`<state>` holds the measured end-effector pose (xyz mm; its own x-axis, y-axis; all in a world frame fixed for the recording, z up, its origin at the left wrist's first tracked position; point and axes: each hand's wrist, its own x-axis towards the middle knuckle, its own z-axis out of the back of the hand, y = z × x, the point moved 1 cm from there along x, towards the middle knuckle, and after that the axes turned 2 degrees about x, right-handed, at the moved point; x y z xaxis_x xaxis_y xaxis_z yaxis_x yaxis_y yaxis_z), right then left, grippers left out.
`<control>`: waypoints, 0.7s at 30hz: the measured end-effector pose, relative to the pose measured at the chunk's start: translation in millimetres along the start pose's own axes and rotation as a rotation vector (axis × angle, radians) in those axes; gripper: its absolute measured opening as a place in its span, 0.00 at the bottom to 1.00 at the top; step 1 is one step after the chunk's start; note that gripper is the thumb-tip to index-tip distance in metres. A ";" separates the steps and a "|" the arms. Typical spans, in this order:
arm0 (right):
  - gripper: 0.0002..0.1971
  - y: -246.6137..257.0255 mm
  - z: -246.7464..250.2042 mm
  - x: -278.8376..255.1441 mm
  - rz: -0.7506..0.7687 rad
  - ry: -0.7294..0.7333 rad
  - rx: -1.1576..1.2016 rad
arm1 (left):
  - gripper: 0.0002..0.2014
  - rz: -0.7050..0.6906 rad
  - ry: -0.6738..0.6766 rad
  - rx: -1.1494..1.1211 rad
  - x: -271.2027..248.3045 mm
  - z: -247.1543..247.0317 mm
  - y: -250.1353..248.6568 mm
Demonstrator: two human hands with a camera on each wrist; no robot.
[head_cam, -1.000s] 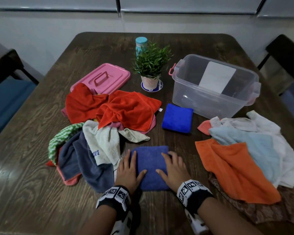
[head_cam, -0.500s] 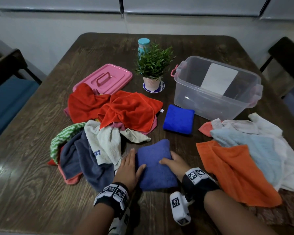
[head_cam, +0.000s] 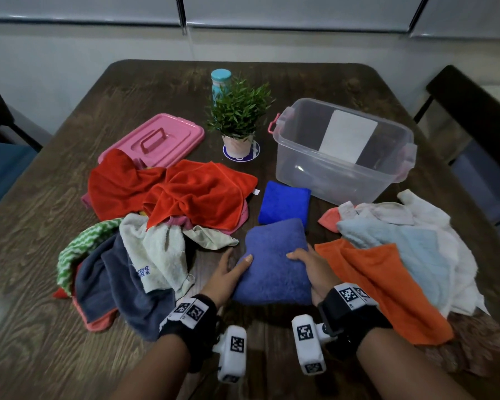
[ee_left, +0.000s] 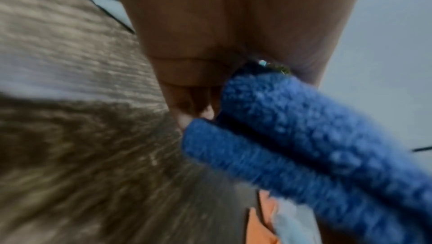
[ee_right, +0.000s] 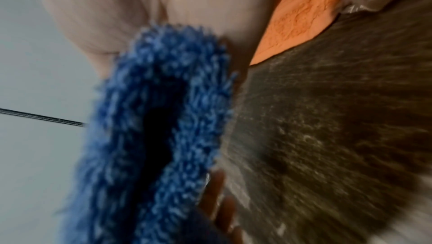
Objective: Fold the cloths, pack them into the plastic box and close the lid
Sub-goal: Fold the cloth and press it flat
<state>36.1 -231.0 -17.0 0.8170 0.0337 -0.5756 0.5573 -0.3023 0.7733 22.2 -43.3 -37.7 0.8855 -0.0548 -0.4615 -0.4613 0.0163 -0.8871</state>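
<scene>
I hold the folded purple-blue cloth (head_cam: 273, 264) between both hands, lifted off the tabletop (head_cam: 41, 327) in front of me. My left hand (head_cam: 224, 277) clasps its left edge, thumb on top and fingers underneath; my right hand (head_cam: 311, 269) clasps the right edge the same way. The wrist views show the cloth's doubled plush layers (ee_left: 304, 137) (ee_right: 151, 118) pinched against my palms. Just beyond it lies a folded bright blue cloth (head_cam: 285, 204), and past that the clear plastic box (head_cam: 341, 153) stands open. The pink lid (head_cam: 156, 140) lies far left, partly under a red cloth (head_cam: 185, 194). Unfolded cloths are heaped on both sides, an orange cloth (head_cam: 378, 284) at my right wrist.
</scene>
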 end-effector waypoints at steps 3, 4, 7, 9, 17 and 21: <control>0.19 2.5 9.7 6.9 0.037 -0.103 -0.091 | 0.46 -0.089 0.001 -0.025 14.3 6.8 -1.3; 0.21 2.6 12.9 9.3 0.072 -0.131 -0.153 | 0.44 -0.115 0.014 0.009 17.1 8.1 -4.5; 0.19 5.1 18.8 12.5 0.088 -0.081 -0.320 | 0.28 -0.249 0.079 0.189 25.1 5.6 -14.8; 0.16 12.0 21.9 18.6 0.109 -0.053 -0.403 | 0.21 -0.365 0.106 0.315 33.5 2.0 -21.6; 0.22 84.7 16.1 64.3 0.421 -0.178 -0.454 | 0.18 -0.640 -0.030 0.381 95.0 -13.5 -95.6; 0.25 89.0 22.4 111.3 0.327 -0.336 -0.473 | 0.29 -0.413 -0.037 0.342 142.1 -24.4 -86.5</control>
<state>173.3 -275.6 -18.2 0.9071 -0.3106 -0.2840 0.3561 0.2066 0.9113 186.6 -76.8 -26.3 0.9936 -0.0907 -0.0678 -0.0348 0.3258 -0.9448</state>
